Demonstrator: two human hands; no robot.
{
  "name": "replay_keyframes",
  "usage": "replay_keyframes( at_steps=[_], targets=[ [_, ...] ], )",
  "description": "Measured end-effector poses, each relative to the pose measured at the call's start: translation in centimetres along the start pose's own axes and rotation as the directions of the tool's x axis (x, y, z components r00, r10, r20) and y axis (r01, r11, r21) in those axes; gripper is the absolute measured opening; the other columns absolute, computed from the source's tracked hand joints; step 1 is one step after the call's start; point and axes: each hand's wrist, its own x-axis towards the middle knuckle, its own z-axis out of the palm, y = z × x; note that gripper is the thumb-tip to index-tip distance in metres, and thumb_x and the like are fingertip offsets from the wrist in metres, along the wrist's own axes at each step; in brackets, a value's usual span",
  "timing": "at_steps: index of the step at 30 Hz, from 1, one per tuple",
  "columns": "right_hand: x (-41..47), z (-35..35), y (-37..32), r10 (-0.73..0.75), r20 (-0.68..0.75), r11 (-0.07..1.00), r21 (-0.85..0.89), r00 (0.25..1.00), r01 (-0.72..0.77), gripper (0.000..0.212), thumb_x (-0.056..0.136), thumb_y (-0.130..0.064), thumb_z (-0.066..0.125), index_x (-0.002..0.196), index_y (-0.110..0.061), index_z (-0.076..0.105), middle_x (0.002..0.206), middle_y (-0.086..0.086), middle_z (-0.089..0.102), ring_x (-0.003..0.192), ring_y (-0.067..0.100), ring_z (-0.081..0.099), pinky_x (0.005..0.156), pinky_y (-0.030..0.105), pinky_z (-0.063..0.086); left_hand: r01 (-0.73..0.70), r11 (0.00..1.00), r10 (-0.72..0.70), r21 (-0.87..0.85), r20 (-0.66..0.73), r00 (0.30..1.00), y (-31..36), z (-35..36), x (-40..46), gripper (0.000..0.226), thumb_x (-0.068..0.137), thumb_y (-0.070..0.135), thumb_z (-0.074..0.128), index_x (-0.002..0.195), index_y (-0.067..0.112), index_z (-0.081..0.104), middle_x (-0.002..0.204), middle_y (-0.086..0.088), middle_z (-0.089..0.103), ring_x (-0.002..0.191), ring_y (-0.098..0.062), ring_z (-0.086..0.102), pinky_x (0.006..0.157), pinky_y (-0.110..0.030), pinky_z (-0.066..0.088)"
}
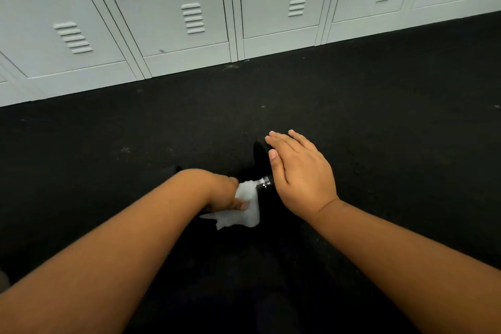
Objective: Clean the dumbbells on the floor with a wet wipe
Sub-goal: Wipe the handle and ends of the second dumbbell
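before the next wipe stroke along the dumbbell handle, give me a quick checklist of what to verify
1. Wet wipe gripped by the left hand: ok.
2. Wipe wrapped on the dumbbell handle: ok; bare metal shows just right of it.
3. Right hand steadying the dumbbell's right end: cannot tell; its fingers are straight above the black head, contact unclear.
4. Dumbbell lying on the floor: ok.
5. Left head of the dumbbell free: cannot tell, hidden by the forearm.

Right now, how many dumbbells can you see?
1: the dumbbell lies on the floor between both hands, its dark ends barely visible. Others may sit outside the view.
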Motion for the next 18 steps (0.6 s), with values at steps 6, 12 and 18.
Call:
replay_keyframes(
  at_steps=[6, 12, 18],
  targets=[
    [0.1, 0.2, 0.1, 0.020, 0.000, 1.000, -0.010, 1.000, -0.020, 0.050, 0.100, -0.039, 0.023, 0.136, -0.024, 0.053, 0.142, -0.008, 0.052, 0.139, 0.017, 0.036, 0.113, 0.035, 0.033, -0.068, 0.997, 0.067, -0.025, -0.062, 0.996, 1.0, 0.1, 0.6, 0.047, 0.089, 0.038, 0.062, 0.123, 0.009, 0.049, 0.112, -0.005, 0.061, 0.099, -0.024, 0.060, 0.091, -0.039, 0.048],
    [0.7, 0.4, -0.1, 0.022, -0.004, 1.000, -0.006, 1.000, -0.022, 0.051, 0.099, -0.040, 0.022, 0.135, -0.025, 0.054, 0.140, -0.008, 0.053, 0.138, 0.017, 0.038, 0.113, 0.035, 0.033, -0.115, 0.984, 0.076, -0.134, -0.269, 0.960, 3.2, 0.5, 0.7, 0.041, 0.091, 0.025, 0.057, 0.128, 0.013, 0.043, 0.122, -0.010, 0.057, 0.106, -0.031, 0.058, 0.080, -0.040, 0.046],
    [0.1, 0.3, 0.0, 0.013, -0.016, 1.000, -0.021, 1.000, -0.013, 0.048, 0.100, -0.038, 0.025, 0.135, -0.025, 0.054, 0.141, -0.009, 0.052, 0.139, 0.016, 0.037, 0.113, 0.033, 0.032, 0.004, 0.998, -0.009, 0.066, 0.071, 0.997, -0.9, -0.4, -0.9, 0.065, 0.091, 0.061, 0.044, 0.134, 0.013, 0.040, 0.130, -0.009, 0.054, 0.112, -0.027, 0.056, 0.094, -0.036, 0.041]
  ],
)
